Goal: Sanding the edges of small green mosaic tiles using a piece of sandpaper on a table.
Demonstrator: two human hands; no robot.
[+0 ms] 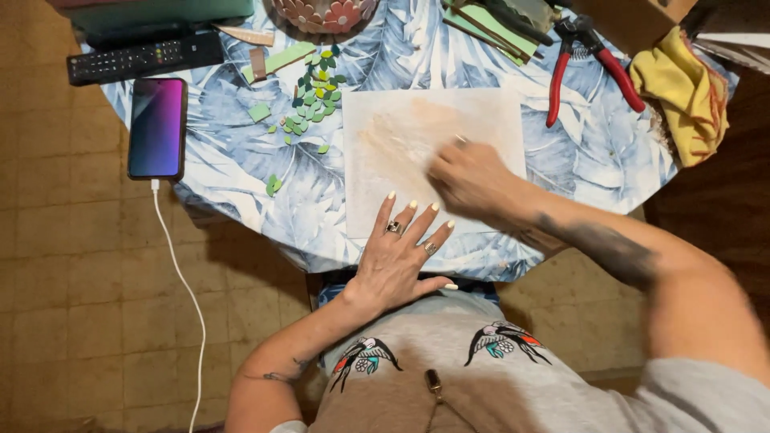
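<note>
Fingers of left hand spread flat, palm down, holding nothing; tips pressed on near edge of pale square sheet, pinning it to table. Rings on 2 of them. Fingers of right hand curled in, blurred; small light object at fingertips possibly pinched, cannot tell for certain.

Key relation: sheet lies directly ahead of both hands, away from body, square, edges roughly parallel to table's near edge. Right hand already over sheet's middle-right area, so nearer to its centre; left hand only at its near border. Faint tan smear across sheet's upper centre, up-left of right hand.

Surroundings: heap of small green tile pieces just left of sheet's far-left corner, apart from it, with a few strays toward near side. Red-handled nippers beyond sheet's right side, handles pointing toward body. Yellow cloth at far right edge. Phone with white cable at left table edge, black remote behind it. Flower-patterned bowl at far edge, partly cut off.

Obstructions: none between hands and sheet; tiles and nippers well clear of both hands.
</note>
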